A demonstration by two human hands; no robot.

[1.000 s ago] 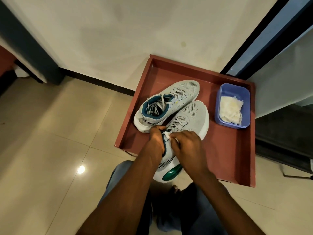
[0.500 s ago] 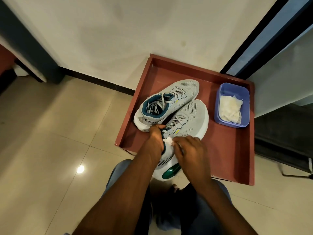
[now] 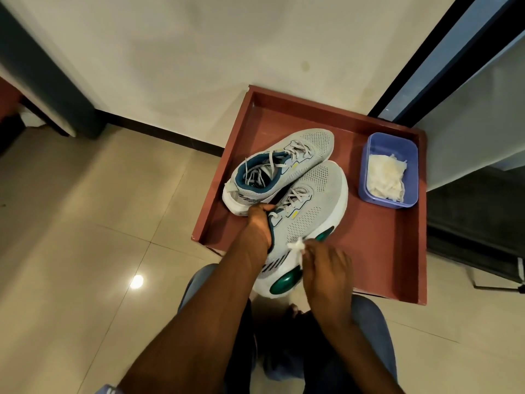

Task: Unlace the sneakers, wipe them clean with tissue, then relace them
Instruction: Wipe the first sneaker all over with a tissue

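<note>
1. Head view, centre right of the frame: a reddish-brown tray (image 3: 397,251) with raised walls stands on pale floor tiles (image 3: 71,237), against a cream wall (image 3: 199,52).
2. Two grey mesh sneakers lie on the tray side by side, touching, toes pointing to the upper right. Both have white midsoles, teal collar lining and grey laces threaded through the eyelets.
3. The far sneaker (image 3: 306,150) lies toward the tray's upper left; its laces are loose, with the ends dropped into the opening.
4. The near sneaker (image 3: 321,191) sits lower in the frame, its heel overhanging the tray's lower edge. A glossy green insert shows in the heel sole, and dark stripes mark its side.
5. The left hand (image 3: 257,223) grips the near sneaker at its collar, fingers curled over the edge.
6. The right hand (image 3: 326,265) pinches a small white tissue wad (image 3: 297,247) and presses it against the side of the near sneaker by the heel.
7. In the tray's upper right, well apart from the shoes, a lilac plastic tub (image 3: 366,155) holds crumpled white tissues (image 3: 386,177).
8. Blue jeans (image 3: 377,322) show at the bottom of the frame.
</note>
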